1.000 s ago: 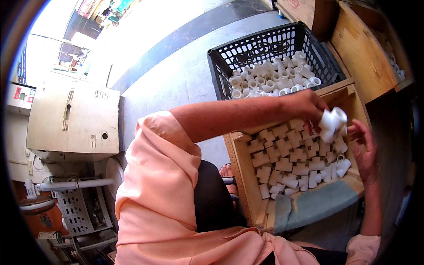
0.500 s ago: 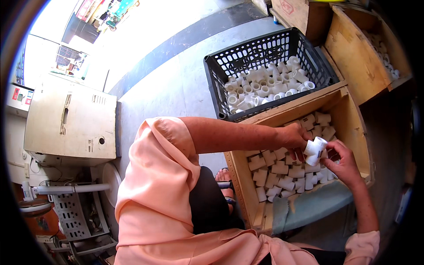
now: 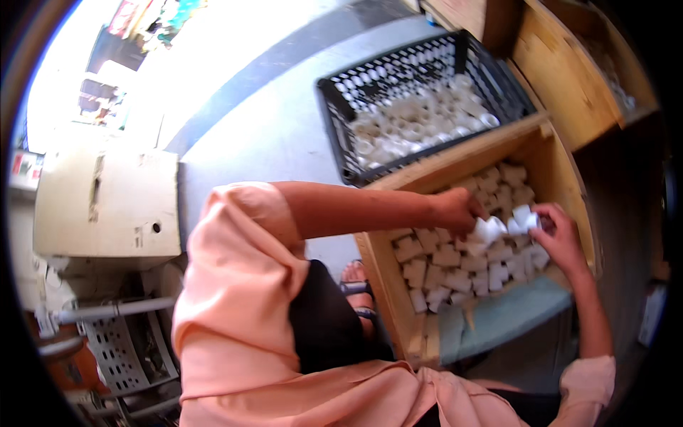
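Observation:
Over the wooden box, my left hand is closed on a white plastic pipe tee, which is smeared by motion. Close beside it, my right hand pinches a second white pipe tee between thumb and fingers. The two fittings almost meet; whether they touch I cannot tell. Below both hands, the box is filled with several loose white tees lying in a layer.
Beyond the box stands a black plastic crate of white fittings. Another wooden box is at the far right. A blue-grey cloth drapes the near edge. A pale metal cabinet stands left.
Earlier one tee showed between my two hands. Now each hand has its own tee, and the hands have drawn slightly apart. The whole view has shifted a little.

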`<action>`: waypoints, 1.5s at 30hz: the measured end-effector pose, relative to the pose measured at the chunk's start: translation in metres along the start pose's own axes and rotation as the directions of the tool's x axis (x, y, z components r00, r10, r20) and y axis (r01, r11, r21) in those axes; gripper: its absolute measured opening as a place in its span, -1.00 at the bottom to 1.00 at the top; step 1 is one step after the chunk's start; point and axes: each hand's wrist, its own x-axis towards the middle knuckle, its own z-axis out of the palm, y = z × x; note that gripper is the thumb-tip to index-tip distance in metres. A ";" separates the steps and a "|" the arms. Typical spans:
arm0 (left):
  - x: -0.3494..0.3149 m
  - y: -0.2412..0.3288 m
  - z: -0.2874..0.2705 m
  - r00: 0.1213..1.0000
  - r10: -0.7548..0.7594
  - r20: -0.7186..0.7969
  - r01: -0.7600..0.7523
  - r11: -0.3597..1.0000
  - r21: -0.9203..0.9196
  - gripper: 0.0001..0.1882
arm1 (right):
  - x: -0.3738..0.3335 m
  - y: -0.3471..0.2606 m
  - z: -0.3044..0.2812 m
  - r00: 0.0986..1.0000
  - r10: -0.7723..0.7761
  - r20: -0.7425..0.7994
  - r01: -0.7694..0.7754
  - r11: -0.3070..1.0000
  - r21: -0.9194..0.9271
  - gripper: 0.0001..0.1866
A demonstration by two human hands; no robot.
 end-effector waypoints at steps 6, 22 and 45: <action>0.004 -0.017 0.005 0.953 0.256 0.163 -0.301 0.866 0.399 -0.69 | 0.011 0.005 -0.023 0.993 -0.069 -0.100 0.074 0.996 0.041 -0.68; -0.007 -0.008 0.014 0.972 0.083 0.220 -0.181 0.860 0.477 -0.72 | 0.004 0.026 -0.010 0.919 0.288 0.271 -0.140 0.878 -0.457 -0.68; 0.003 -0.008 0.020 0.976 -0.214 0.035 0.214 0.977 -0.007 -0.73 | 0.006 -0.024 0.020 0.822 0.231 0.520 -0.307 0.950 0.063 -0.59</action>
